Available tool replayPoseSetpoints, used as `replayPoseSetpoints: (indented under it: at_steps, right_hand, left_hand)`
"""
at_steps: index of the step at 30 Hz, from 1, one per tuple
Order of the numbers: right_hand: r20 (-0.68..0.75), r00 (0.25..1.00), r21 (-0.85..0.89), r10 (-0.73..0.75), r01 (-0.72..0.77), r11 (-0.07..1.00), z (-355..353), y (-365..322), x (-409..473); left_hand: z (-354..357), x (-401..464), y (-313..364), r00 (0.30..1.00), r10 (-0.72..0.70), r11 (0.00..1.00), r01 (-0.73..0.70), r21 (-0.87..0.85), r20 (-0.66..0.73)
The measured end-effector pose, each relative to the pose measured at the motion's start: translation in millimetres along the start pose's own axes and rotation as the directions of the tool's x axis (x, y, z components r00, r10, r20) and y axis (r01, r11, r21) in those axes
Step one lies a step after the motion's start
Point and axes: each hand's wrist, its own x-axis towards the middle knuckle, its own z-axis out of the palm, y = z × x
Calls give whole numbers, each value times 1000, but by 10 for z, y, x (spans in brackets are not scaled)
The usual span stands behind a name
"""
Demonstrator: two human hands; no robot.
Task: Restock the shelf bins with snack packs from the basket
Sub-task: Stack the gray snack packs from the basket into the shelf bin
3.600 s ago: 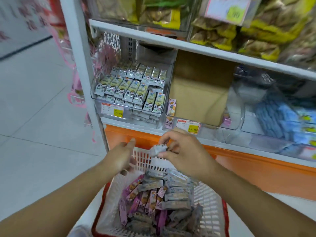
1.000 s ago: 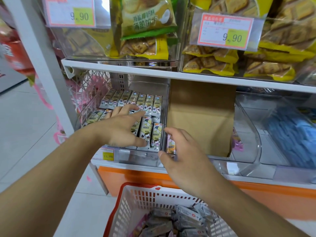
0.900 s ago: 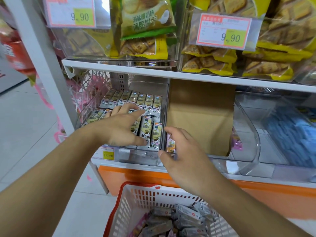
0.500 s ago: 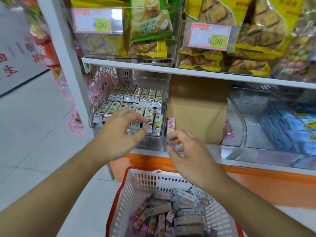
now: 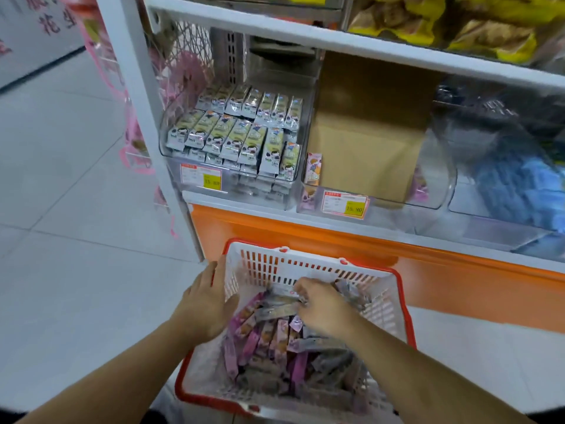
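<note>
Down at floor level by the shelf sits the basket (image 5: 394, 289), white mesh with a red rim, loaded with snack packs (image 5: 275, 341), pinkish-purple ones on the left and greyish ones on the right. Print on them is too blurry to read.

Right hand (image 5: 321, 307) is down in the basket, fingers curled onto a grey pack (image 5: 276, 307) near the top of the pile; looks like its grip is closing on it, though the fingertips are partly hidden. Left hand (image 5: 208, 301) lies flat against the basket's left wall, fingers straight, grip wide and holding nothing.

Up on the shelf, the left bin (image 5: 171, 148) is packed with rows of small grey-and-yellow packs (image 5: 241, 130) showing a cartoon face. Its tag (image 5: 201, 180) reads something like 15.80 on the yellow patch. The next bin (image 5: 440, 179) has a cardboard box (image 5: 363, 142) filling most of it, with one pink pack (image 5: 313, 169) squeezed upright at its left side. The tag there (image 5: 345, 205) also reads about 15.80. Further right, blue packs (image 5: 519, 191) sit behind clear plastic, hard to make out. The shelf above holds yellow bags (image 5: 458, 22). Red Chinese characters on the wall at top left are cut off, can't read them.
</note>
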Motion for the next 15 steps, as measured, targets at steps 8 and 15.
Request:
replayPoseSetpoints:
  at_steps: [8, 15]
  right_hand:
    - [47, 998, 10, 36, -37, 999, 792, 246, 745]
    - [55, 993, -66, 107, -103, 993, 1117, 394, 982]
  left_hand:
    - [306, 168, -74, 989, -100, 994, 94, 60, 110]
    - [271, 179, -55, 981, -108, 991, 94, 91, 159]
